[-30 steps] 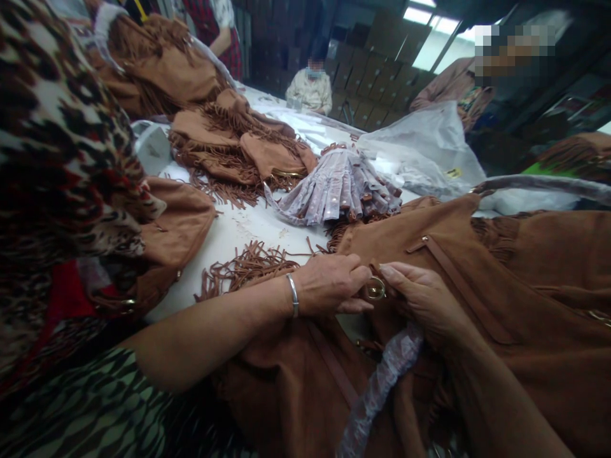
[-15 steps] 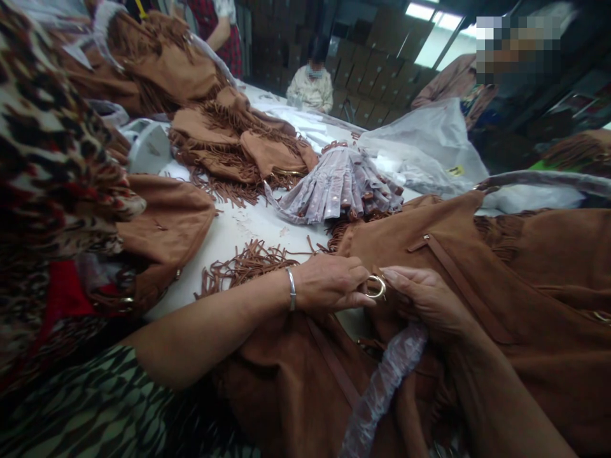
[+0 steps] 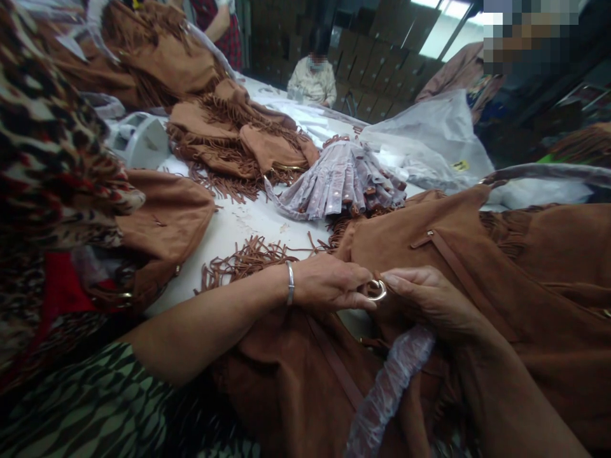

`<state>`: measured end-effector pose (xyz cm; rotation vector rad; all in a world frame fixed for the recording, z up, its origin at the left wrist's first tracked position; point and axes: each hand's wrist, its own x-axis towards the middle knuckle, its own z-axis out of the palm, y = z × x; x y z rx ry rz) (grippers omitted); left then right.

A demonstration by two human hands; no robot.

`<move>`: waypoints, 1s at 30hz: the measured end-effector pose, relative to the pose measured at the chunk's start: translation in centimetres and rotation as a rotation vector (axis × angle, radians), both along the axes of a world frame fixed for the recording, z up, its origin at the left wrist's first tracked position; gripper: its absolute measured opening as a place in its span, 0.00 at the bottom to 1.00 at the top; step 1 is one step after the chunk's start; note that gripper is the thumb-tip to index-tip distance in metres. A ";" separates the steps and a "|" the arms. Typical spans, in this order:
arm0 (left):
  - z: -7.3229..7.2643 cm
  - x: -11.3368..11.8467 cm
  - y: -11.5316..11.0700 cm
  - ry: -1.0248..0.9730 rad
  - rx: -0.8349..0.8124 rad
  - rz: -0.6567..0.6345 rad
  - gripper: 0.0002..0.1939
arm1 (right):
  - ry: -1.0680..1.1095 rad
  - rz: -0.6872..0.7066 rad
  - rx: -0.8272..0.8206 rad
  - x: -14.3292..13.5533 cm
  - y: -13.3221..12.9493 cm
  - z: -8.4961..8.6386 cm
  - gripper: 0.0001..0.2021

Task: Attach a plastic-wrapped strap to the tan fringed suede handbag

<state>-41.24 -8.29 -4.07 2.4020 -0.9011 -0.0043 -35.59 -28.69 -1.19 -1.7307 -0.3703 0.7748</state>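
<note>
Compared with one second ago, a co-worker's spotted sleeve [image 3: 48,127] has drawn back a little to the left, and the gold ring [image 3: 383,291] has turned slightly between the person's fingers.

Largest is the white table [image 3: 238,217], which bears many brown bags. A big bag [image 3: 515,280] with a flat strip on its side spreads over the right part. Another brown bag [image 3: 281,375] is nearest to the person, under both forearms, and across it lies a handle [image 3: 391,388] wrapped in plastic, going up to just below the right hand. Behind are a pile of fringed bags [image 3: 281,149] and, beside it, a fan of wrapped straps [image 3: 337,181].

Both hands meet above the near bag. Left hand [image 3: 334,283], with a silver bracelet [image 3: 290,283] at the wrist, is closed on the ring from its left side. Right hand [image 3: 429,299] is pinched at the other side, on a small brown strap [image 3: 377,276] which the fingers partly hide. Smallest, the ring stands tilted between the two thumbs, just beside the right fingertips.
</note>
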 end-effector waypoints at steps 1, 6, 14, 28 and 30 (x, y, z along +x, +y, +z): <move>0.0 0.1 0.1 0.015 -0.009 -0.018 0.17 | 0.082 0.043 -0.005 0.1 -0.1 -0.1 0.14; -0.3 0.3 0.1 0.061 -0.032 -0.035 0.17 | 0.227 0.082 -0.025 0.2 -0.5 -0.1 0.13; -0.3 0.2 0.2 0.073 -0.084 0.027 0.15 | -0.021 0.047 -0.094 -1.0 -0.4 0.3 0.14; -0.5 0.5 0.4 -0.025 0.084 -0.029 0.21 | -0.035 0.266 -0.324 -2.0 -0.3 2.0 0.21; -0.6 0.5 0.2 -0.065 0.125 0.006 0.24 | -0.089 0.256 -0.340 -2.7 -0.1 1.8 0.21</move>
